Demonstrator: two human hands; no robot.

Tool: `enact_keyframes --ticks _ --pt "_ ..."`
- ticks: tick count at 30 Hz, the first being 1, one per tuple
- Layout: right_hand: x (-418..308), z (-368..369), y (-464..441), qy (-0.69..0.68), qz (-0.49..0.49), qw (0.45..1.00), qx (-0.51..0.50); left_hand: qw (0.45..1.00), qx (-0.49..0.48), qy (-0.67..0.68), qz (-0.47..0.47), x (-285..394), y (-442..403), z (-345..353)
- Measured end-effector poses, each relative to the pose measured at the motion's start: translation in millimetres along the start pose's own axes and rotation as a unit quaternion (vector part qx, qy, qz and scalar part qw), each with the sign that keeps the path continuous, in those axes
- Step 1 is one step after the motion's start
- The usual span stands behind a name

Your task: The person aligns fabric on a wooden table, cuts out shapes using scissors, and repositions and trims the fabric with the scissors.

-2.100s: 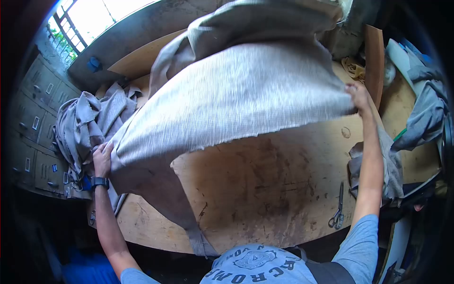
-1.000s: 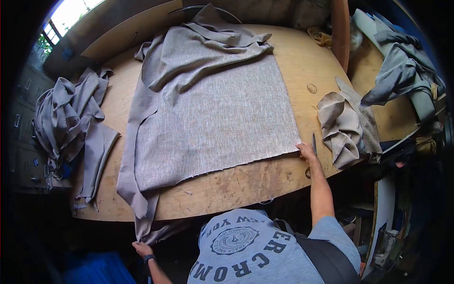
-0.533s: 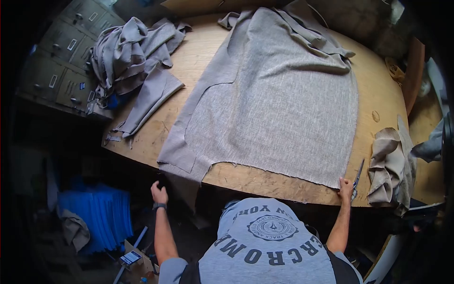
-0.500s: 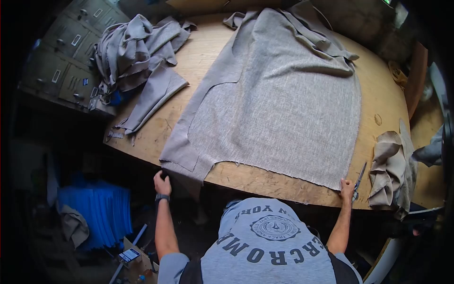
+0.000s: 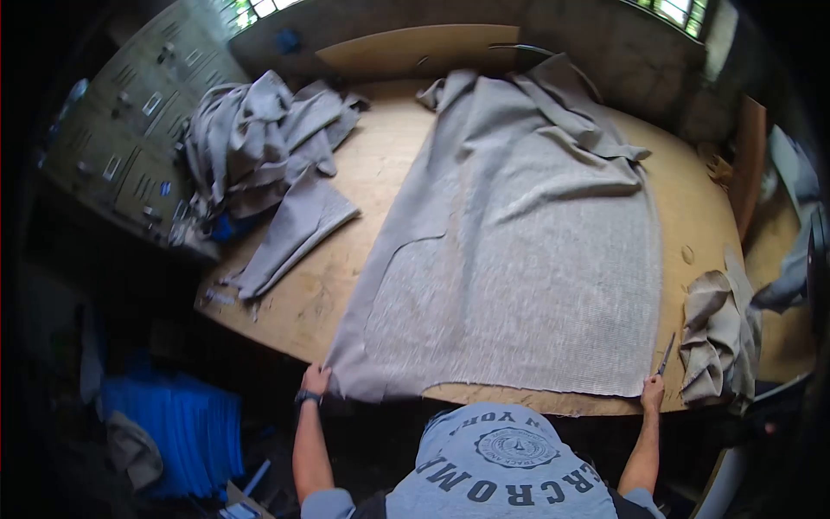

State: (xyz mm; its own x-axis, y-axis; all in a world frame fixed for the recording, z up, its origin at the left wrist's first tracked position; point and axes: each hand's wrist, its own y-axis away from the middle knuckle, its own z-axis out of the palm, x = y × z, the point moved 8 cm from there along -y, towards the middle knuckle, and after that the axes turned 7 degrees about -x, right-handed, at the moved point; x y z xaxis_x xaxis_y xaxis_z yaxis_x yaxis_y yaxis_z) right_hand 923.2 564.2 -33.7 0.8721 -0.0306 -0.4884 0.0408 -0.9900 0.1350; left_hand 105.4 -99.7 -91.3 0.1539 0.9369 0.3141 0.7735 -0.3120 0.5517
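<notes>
Grey-beige woven cloth [image 5: 545, 294], broad and ragged-edged, lies ahead of and between both sets of fingers, flat on a pale plywood table [image 5: 294, 324]. Seen in the head view, the long axis of the cloth runs away from the fingers, drifting rightward to loose folds at the far end. Neither hand is nearer; each is at one near corner.

Left hand [image 5: 316, 381]: fingers closed at the near left corner, where a smooth grey strip [image 5: 415, 216] ends; grip appears to be a pinch, fine detail blurred. Right hand [image 5: 653, 394]: fingertips bunched at the near right corner; how firmly they grip cannot be told. Dark-bladed scissors [image 5: 667, 355] lie just beyond the right fingers. A crumpled beige cloth piece [image 5: 709, 333] lies to their right. A heaped grey cloth pile [image 5: 233, 138] sits well beyond the left fingers.

Compared with the frame half a second earlier: the left fingers, then below the corner, now meet it. The angular flap beside them is drawn out smoother and leftward. The right fingers remain at their corner. More wall shows beyond the far folds.
</notes>
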Motion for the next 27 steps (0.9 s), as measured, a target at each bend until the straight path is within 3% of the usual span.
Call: enact_keyframes --ticks 3,4,5,6,8,10,11,12,13,14,15,19,20,22,23,24,25,26,27 --pt "10.1 17.9 8.9 -0.027 -0.035 0.999 0.007 1.000 0.006 -0.012 0.006 -14.9 17.2 -12.4" --pt "-3.5 18.7 15.1 -0.026 -0.005 1.000 0.006 1.000 0.004 -0.010 -0.014 -9.9 19.9 -23.8" --pt "-7.5 17.3 19.9 -0.005 0.089 0.996 -0.024 1.000 0.010 -0.020 -0.022 -3.1 19.1 -35.7" --pt "2.7 13.6 29.9 0.004 0.094 0.995 -0.028 0.999 0.032 0.041 -0.004 -10.5 2.4 -42.2" --pt "24.4 12.1 6.2 0.091 0.052 0.993 0.057 0.991 0.114 0.067 0.015 42.4 0.6 -84.4" --pt "59.3 12.9 -7.9 0.102 0.042 0.994 0.010 0.983 0.166 0.079 0.021 70.6 -28.1 -115.2" --pt "51.8 7.0 -3.6 0.122 0.067 0.990 -0.007 0.978 0.207 0.005 0.005 103.6 -27.8 -139.7" --pt "41.7 -1.8 6.8 0.154 0.096 0.983 -0.030 0.969 0.243 -0.008 0.052 99.9 -61.8 -145.8" --pt "33.0 -11.1 21.4 0.170 0.139 0.975 -0.023 0.965 0.259 -0.014 0.025 120.2 -71.6 -159.8" --pt "49.8 -11.4 25.6 0.134 0.093 0.987 -0.005 0.962 0.272 -0.020 0.031 138.9 -85.8 -171.4" --pt "10.4 -22.2 49.0 0.159 0.132 0.978 -0.006 0.959 0.279 -0.026 0.048 154.9 -100.6 -177.1" --pt "42.7 -9.2 96.0 0.072 0.122 0.990 0.022 0.922 0.338 -0.099 0.163 205.2 -160.6 -185.2" --pt "19.3 -3.9 111.7 0.070 0.152 0.986 -0.008 0.916 0.348 -0.123 0.159 210.1 -180.1 -187.1" --pt "31.3 22.2 134.1 -0.067 0.080 0.995 0.004 0.909 0.347 -0.195 0.121 214.7 -208.2 -191.8" --pt "-46.0 6.9 151.3 -0.048 0.119 0.992 -0.022 0.866 0.268 -0.360 0.220 146.7 -324.8 -161.1" --pt "-21.3 17.3 156.9 -0.082 0.061 0.995 0.016 0.975 0.182 -0.124 0.034 193.0 -259.3 -192.5" --pt "-46.5 2.1 170.3 0.004 0.135 0.991 0.016 0.965 0.227 -0.062 0.116 193.4 -254.5 -203.0" --pt "-12.2 10.5 177.2 -0.007 0.171 0.984 0.040 0.952 0.235 0.046 0.191 142.2 -331.1 -215.2" --pt "-32.6 0.5 184.4 0.037 0.162 0.984 0.066 0.913 0.345 0.031 0.215 134.5 -339.6 -245.1"
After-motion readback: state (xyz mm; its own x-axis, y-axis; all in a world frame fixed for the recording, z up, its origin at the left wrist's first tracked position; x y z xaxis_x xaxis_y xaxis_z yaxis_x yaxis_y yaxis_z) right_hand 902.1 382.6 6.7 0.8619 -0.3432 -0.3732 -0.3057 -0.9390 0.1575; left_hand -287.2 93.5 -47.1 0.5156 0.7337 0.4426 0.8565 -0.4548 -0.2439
